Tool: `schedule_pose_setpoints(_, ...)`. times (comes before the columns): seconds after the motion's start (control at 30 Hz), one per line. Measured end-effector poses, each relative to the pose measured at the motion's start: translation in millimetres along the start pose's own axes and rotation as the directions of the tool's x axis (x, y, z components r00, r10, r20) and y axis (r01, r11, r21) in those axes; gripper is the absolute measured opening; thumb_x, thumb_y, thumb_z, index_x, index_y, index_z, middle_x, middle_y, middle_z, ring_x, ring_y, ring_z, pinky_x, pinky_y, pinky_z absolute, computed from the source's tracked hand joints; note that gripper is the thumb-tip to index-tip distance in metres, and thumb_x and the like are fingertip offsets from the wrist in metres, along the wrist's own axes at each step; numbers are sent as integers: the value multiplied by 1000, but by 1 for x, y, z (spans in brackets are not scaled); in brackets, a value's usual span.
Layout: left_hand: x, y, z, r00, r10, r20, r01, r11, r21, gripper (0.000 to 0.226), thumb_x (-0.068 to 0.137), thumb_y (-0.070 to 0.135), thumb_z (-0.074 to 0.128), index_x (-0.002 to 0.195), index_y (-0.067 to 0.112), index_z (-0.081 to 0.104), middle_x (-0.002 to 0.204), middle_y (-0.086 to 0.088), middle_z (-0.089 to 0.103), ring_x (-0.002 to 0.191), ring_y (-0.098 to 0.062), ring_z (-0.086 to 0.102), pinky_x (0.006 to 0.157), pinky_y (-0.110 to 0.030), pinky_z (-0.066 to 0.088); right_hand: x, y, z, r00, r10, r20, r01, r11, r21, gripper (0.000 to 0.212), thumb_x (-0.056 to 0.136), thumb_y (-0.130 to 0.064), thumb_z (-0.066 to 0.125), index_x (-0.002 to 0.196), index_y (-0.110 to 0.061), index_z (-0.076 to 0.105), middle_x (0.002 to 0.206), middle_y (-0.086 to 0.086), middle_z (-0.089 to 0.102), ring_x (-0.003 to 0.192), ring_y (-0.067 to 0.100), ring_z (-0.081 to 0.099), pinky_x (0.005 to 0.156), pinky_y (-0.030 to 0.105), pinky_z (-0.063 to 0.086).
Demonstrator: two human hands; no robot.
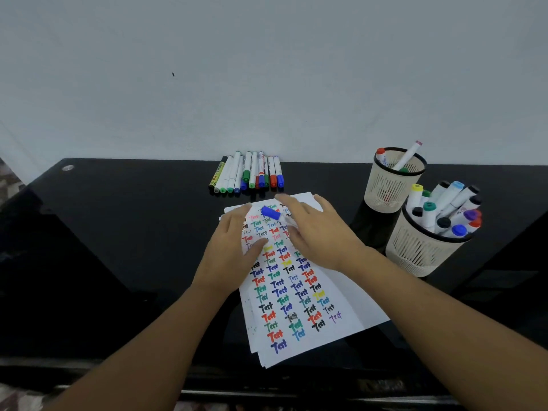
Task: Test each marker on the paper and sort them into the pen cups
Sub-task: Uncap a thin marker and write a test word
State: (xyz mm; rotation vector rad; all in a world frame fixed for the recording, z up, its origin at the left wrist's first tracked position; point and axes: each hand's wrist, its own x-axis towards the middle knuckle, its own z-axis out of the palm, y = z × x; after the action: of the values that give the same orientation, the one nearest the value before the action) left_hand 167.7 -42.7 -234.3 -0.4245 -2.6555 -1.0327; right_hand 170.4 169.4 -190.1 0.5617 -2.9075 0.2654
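Testing: I hold a blue-capped marker [271, 213] over the top of the test paper [299, 295].
Right grip: my right hand [318, 232] seems to pinch the marker's blurred body; fingers mostly straight.
Left grip: my left hand [234, 247] lies flat, pressing the paper.
Waiting: untested markers [247, 173] at the desk's [118, 232] back edge.
Cups: far cup [394, 179], near cup [430, 241] crowded.
Risk: loose hold, marker may drop and smear.
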Motion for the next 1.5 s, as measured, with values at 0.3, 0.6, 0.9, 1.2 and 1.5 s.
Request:
schedule_pose_setpoints(0.3, 6, -9, 6, 991, -9, 133, -25, 968, 250, 65, 91, 65, 57, 140, 23, 60, 149, 2, 52, 139, -14, 41, 116, -40, 37, -4, 1, -2, 989, 121, 89, -145, 925, 352, 60, 106, -30, 44, 155, -55, 19, 80, 0, 65, 62, 18, 62, 56, 41, 54)
schedule_pose_setpoints(0.6, 5, -7, 5, 987, 4, 160, -45, 968, 249, 79, 86, 80, 48, 145, 28, 55, 154, 1, 48, 144, -16, 37, 119, -45, 32, -6, -1, 1, 984, 167, 61, -173, 825, 538, 58, 111, -24, 35, 154, -60, 21, 96, 5, 69, 69, 19, 66, 67, 39, 57)
schedule_pose_setpoints(0.9, 13, -4, 4, 915, -97, 392, -62, 926, 373, 90, 82, 91, 31, 158, 44, 21, 170, 7, 9, 156, -16, -1, 125, -44, -1, -6, -1, -8, 944, 310, 116, -272, 529, 803, 46, 98, -10, 65, 130, -37, 45, 117, -4, 66, 103, 12, 71, 89, 32, 60)
schedule_pose_setpoints(1.2, 12, 1, 2, 909, -119, 400, -43, 926, 374, 93, 81, 91, 34, 159, 41, 24, 170, 7, 10, 157, -16, 0, 125, -44, -1, -6, -9, -32, 923, 371, -99, -264, 802, 536, 29, 109, -44, 46, 113, -21, 63, 79, -1, 63, 66, 10, 53, 65, 29, 47)
schedule_pose_setpoints(1.5, 14, -1, 0, 904, -120, 411, -43, 929, 367, 97, 78, 94, 32, 159, 41, 24, 170, 8, 9, 156, -14, 0, 126, -43, 0, 6, 9, -89, 912, 313, -266, -219, 918, 330, 24, 107, -36, 54, 116, -16, 45, 77, 1, 66, 69, 19, 64, 69, 45, 56)
